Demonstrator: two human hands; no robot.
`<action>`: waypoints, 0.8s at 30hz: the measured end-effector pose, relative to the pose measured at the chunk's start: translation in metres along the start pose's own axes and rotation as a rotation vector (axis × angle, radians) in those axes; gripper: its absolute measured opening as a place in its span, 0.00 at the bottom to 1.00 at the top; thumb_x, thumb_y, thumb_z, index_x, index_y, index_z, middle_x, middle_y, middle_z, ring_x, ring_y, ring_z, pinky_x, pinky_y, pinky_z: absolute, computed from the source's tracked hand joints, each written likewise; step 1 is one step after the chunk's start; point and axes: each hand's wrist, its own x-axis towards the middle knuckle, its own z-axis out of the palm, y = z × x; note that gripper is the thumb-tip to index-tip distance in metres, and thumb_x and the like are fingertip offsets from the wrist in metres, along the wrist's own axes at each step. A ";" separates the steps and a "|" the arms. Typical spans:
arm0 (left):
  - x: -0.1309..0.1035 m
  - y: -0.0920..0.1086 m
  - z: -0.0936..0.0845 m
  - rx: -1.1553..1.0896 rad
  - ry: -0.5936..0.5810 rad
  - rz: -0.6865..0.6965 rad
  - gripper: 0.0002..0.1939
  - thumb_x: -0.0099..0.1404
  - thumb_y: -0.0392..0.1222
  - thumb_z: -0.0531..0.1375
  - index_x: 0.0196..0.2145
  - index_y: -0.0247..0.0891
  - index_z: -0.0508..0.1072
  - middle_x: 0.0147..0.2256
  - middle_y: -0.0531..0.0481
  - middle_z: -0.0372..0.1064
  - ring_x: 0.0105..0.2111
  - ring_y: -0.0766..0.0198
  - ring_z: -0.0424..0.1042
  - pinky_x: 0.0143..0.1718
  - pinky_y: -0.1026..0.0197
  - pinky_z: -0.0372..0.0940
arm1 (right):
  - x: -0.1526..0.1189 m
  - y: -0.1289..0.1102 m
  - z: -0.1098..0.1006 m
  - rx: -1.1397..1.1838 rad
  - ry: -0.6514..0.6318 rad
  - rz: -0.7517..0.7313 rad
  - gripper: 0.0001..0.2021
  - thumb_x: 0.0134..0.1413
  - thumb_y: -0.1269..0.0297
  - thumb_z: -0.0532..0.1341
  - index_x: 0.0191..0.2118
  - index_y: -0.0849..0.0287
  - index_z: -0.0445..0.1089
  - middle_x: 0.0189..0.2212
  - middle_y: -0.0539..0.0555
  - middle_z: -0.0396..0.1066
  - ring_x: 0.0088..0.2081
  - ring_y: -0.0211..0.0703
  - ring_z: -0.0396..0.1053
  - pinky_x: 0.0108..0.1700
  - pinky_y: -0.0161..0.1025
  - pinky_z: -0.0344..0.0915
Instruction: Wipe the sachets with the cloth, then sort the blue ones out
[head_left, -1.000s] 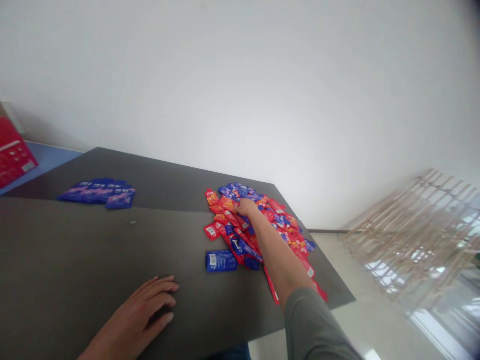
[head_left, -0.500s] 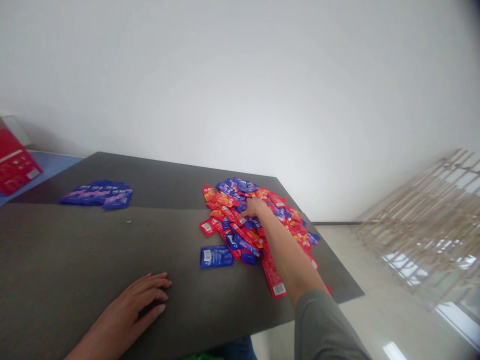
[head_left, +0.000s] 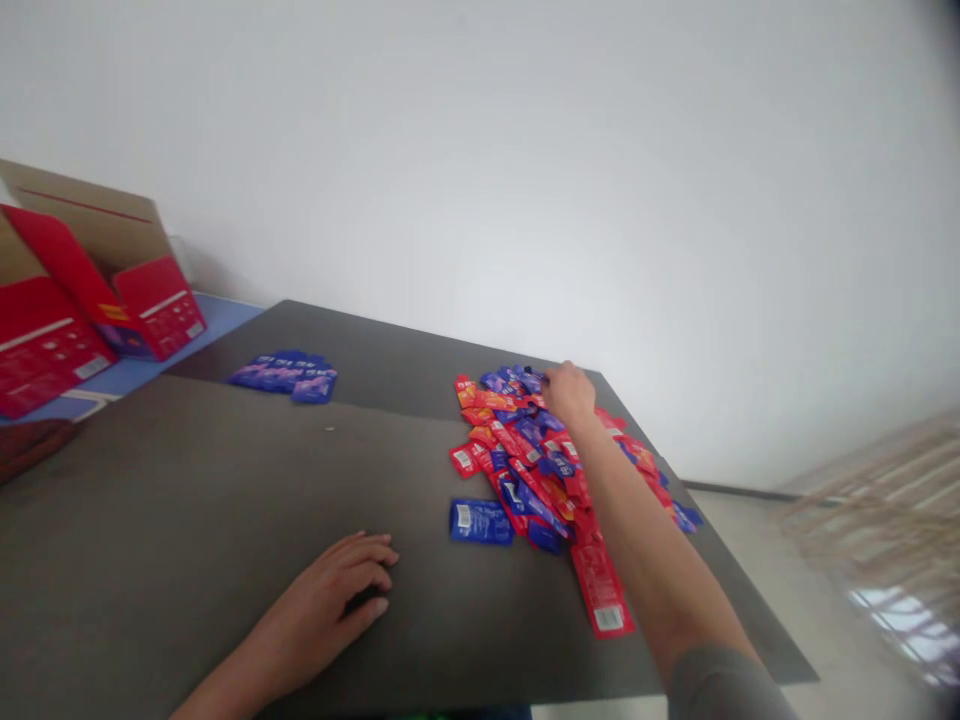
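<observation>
My right hand (head_left: 568, 393) is at the far end of a mixed pile of red and blue sachets (head_left: 525, 440). Its fingers are curled down by the blue sachets there; what they grip, if anything, is hidden. Flat on the dark table (head_left: 247, 520) lies my left hand (head_left: 341, 590), fingers loosely stretched and holding nothing. Between it and the pile is a single blue sachet (head_left: 481, 522), barcode side up. A red sachet (head_left: 602, 588) sticks out of the pile toward me. Farther left, several blue sachets (head_left: 283, 374) lie overlapped in a fanned group.
Red cardboard boxes (head_left: 157, 305) with raised brown flaps stand on a blue surface (head_left: 225, 315) at the left. A white wall (head_left: 420, 180) rises behind the table. Beyond the table's right edge are pale floor and a blurred wooden lattice (head_left: 885, 510).
My right hand has moved from the middle of the pile to its far end. The view has swung left, bringing more of the red boxes into sight. My left hand stays on the table.
</observation>
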 end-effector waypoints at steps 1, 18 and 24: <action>0.000 0.003 -0.001 -0.013 -0.012 -0.013 0.06 0.67 0.39 0.62 0.41 0.46 0.78 0.54 0.52 0.75 0.61 0.53 0.69 0.68 0.41 0.58 | 0.005 -0.016 -0.004 0.028 0.028 -0.025 0.20 0.71 0.59 0.49 0.55 0.57 0.74 0.52 0.67 0.69 0.55 0.58 0.68 0.52 0.47 0.65; -0.005 -0.006 0.013 -0.125 -0.048 0.101 0.16 0.57 0.36 0.69 0.43 0.47 0.76 0.56 0.52 0.73 0.62 0.52 0.67 0.68 0.45 0.57 | 0.040 -0.354 0.067 0.534 -0.039 -0.688 0.26 0.64 0.69 0.55 0.67 0.52 0.63 0.67 0.53 0.59 0.66 0.42 0.59 0.67 0.39 0.55; -0.004 -0.016 0.031 0.017 0.048 0.216 0.08 0.68 0.33 0.63 0.41 0.47 0.75 0.51 0.55 0.75 0.61 0.58 0.68 0.68 0.52 0.58 | 0.041 -0.356 0.080 0.607 -0.134 -0.690 0.43 0.57 0.39 0.63 0.72 0.55 0.54 0.71 0.61 0.49 0.70 0.55 0.50 0.70 0.50 0.49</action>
